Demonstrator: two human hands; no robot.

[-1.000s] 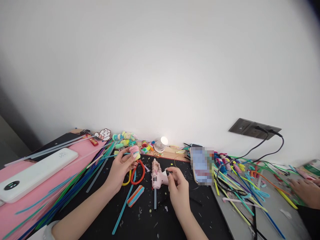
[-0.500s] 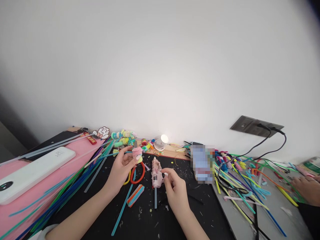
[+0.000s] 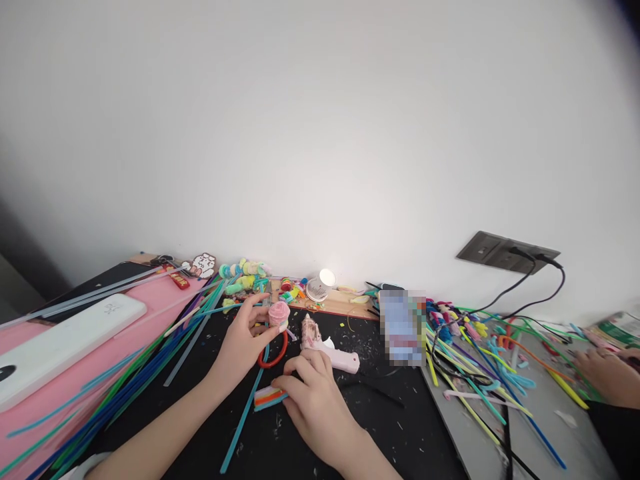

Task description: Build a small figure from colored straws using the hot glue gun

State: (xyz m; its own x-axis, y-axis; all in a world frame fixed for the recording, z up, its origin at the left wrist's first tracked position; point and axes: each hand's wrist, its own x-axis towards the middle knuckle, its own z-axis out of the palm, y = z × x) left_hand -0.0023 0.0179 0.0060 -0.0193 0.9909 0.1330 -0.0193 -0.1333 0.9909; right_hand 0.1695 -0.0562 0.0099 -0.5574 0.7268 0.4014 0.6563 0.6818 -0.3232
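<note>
Held one small pink coil (image 3: 279, 312), fuzzy and rolled into a round rosette, just left of the nozzle of the glue gun (image 3: 330, 355), with thumb and fingertips of the left hand (image 3: 244, 341) closed on it. Rested the right hand (image 3: 314, 400) palm down on the black table (image 3: 400, 433) just in front of the glue gun, fingers curled over the near end of one flat striped bundle (image 3: 267, 399), banded orange, white and blue. Could not tell whether clamped on that bundle or merely touching it.

Counted one glue gun, smooth pink plastic, lying on its side. Counted one thin red ring (image 3: 273, 360) left of the glue gun, partly under the left hand, and one long teal stick (image 3: 244, 419) slanting away to the glue gun's front left. Found too many thin straight sticks (image 3: 145, 377) to count, in greens and blues, heaped farther left. Counted one smooth, rounded white slab (image 3: 65, 341) on a pink sheet (image 3: 45, 400) far left of the glue gun. Counted two black cables (image 3: 530, 283) plugged into one grey wall plate (image 3: 493, 248), up and far right of the glue gun. Noted another person's hand (image 3: 605, 377) far right of the glue gun.
</note>
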